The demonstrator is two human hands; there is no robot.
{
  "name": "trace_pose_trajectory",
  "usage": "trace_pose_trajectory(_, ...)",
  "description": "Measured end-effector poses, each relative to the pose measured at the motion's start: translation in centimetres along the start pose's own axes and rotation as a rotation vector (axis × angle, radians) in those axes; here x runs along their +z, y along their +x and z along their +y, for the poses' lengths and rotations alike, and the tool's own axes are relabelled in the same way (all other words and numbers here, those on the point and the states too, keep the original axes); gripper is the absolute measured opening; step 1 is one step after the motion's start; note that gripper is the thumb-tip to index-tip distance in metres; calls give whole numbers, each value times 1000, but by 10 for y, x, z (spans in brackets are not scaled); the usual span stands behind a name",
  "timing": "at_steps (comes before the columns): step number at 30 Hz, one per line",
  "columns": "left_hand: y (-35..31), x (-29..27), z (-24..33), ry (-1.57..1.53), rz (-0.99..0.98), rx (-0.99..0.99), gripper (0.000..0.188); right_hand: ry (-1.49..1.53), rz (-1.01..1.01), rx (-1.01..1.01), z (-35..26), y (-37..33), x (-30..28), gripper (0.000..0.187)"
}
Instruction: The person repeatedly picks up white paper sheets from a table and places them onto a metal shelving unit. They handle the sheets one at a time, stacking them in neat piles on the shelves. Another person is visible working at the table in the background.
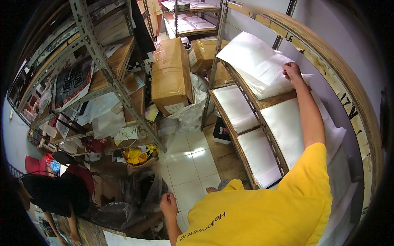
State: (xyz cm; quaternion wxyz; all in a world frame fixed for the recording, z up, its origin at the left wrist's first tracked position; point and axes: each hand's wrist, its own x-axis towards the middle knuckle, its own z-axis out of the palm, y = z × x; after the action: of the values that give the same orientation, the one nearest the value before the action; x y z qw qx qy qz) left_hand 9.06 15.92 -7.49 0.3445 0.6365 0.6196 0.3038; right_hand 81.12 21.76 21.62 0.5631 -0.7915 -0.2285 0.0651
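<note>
My right hand (pixel 292 73) reaches out to the shelf on the right. Its fingers are pinched at the right edge of a translucent white sheet (pixel 246 53). That sheet lies over a stack of similar sheets, and its far left part bows upward. My left hand (pixel 168 206) hangs low near a clear plastic bag (pixel 152 184), fingers curled in and nothing visible in them. Below the pinched sheet, more white stacks (pixel 283 127) lie on the same rack, with further piles (pixel 234 107) on the lower shelf.
Large taped cardboard boxes (pixel 170 74) stand ahead beside crumpled plastic wrap (pixel 195 106). A metal rack (pixel 94 53) full of papers rises on the left. A person in dark clothes (pixel 57 188) bends at a table at lower left. Tiled floor (pixel 184 164) runs between the racks.
</note>
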Motion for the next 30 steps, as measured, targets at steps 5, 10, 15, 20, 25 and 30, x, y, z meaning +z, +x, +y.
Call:
trace_pose_trajectory(5,18,-3,26,26,-27,59,19,-39,-37,38,21,-16,1,15)
trace_pose_trajectory(10,12,-3,32,92,-90,54,20,-74,-39,66,22,-20,-1,16)
trace_pose_trajectory(15,-8,0,19,24,-92,-6,20,-96,-26,44,25,-23,-1,19)
trace_pose_trajectory(20,-21,0,-4,-35,-65,-42,20,-302,-73,17,47,1,-6,21)
trace_pose_trajectory(25,-41,-25,-8,11,29,-60,18,-448,106,-376,86,55,18,26)
trace_pose_trajectory(30,-57,-54,0,-23,133,-42,18,-250,-163,-601,49,61,49,29)
